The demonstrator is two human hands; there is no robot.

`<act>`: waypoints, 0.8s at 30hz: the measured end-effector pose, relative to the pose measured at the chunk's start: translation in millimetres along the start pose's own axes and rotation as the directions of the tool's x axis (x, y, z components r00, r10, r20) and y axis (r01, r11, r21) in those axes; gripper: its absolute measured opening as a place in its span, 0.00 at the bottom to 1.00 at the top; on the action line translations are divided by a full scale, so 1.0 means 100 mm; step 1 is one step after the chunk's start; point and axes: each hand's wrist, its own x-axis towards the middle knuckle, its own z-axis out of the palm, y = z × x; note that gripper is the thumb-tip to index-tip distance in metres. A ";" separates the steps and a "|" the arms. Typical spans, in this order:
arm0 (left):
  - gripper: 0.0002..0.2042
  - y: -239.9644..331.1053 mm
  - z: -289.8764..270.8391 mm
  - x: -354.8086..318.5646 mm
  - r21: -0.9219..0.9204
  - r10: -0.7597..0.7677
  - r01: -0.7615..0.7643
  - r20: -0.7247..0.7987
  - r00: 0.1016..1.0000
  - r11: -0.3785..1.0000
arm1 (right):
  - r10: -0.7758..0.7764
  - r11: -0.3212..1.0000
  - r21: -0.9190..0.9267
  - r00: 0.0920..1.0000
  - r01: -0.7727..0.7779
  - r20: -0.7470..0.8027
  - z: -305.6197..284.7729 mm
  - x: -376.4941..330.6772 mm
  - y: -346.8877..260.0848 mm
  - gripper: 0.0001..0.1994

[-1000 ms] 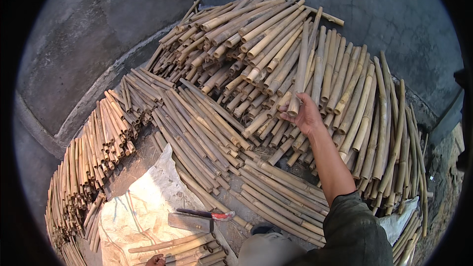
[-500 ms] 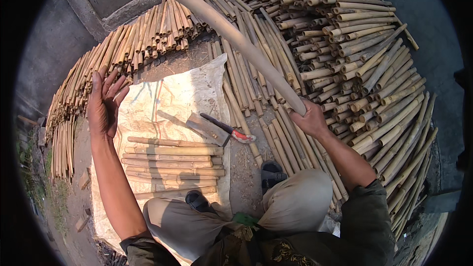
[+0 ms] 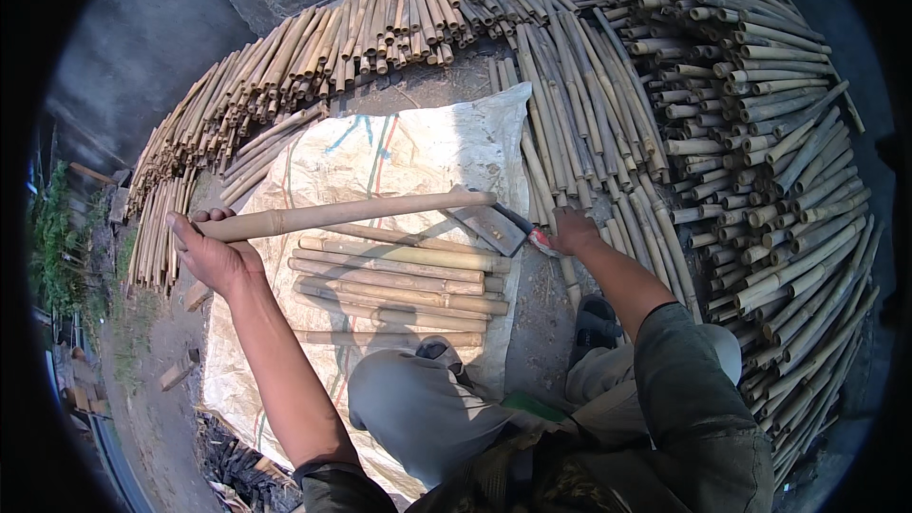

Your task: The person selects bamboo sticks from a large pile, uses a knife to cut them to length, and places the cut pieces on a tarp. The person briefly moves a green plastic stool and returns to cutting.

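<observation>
A bamboo pole (image 3: 351, 215) lies nearly level in front of me, its left end wrapped in my left hand (image 3: 220, 252). The pole's far end passes just over a flat grey slab (image 3: 489, 228). Against that slab rests a knife-like tool with a dark narrow bar and a red-and-white handle (image 3: 543, 243). My right hand (image 3: 576, 231) is down at the handle with its fingers curled; the fingertips are mostly hidden. Below the raised pole, several cut bamboo pieces (image 3: 399, 271) lie side by side on a pale woven sheet (image 3: 456, 147).
Large stacks of bamboo poles (image 3: 769, 180) rise on the right, and another bamboo row (image 3: 323, 38) leans along the back wall. Loose poles (image 3: 594, 104) cover the ground beyond my right hand. My knees and sandalled feet (image 3: 594, 323) are close to the sheet.
The pole has passed from my right hand to my left and swung down to nearly level. My open left hand has closed round it. My right hand has moved to the tool's handle.
</observation>
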 end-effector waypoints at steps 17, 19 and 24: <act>0.16 0.08 0.02 -0.15 -0.043 -0.047 0.054 0.146 0.988 0.998 | 0.217 0.974 0.056 0.975 -0.219 0.040 0.71 -0.07 0.16 0.23; 0.17 0.11 0.06 -0.21 -0.029 -0.032 0.040 0.245 0.969 0.999 | 0.177 0.903 0.353 0.961 -0.245 0.214 0.60 -0.20 0.28 0.21; 0.18 0.20 0.22 -0.42 -0.100 -0.077 0.106 0.257 0.963 0.989 | 0.082 0.162 0.899 0.913 -0.407 0.399 0.05 -0.67 0.06 0.20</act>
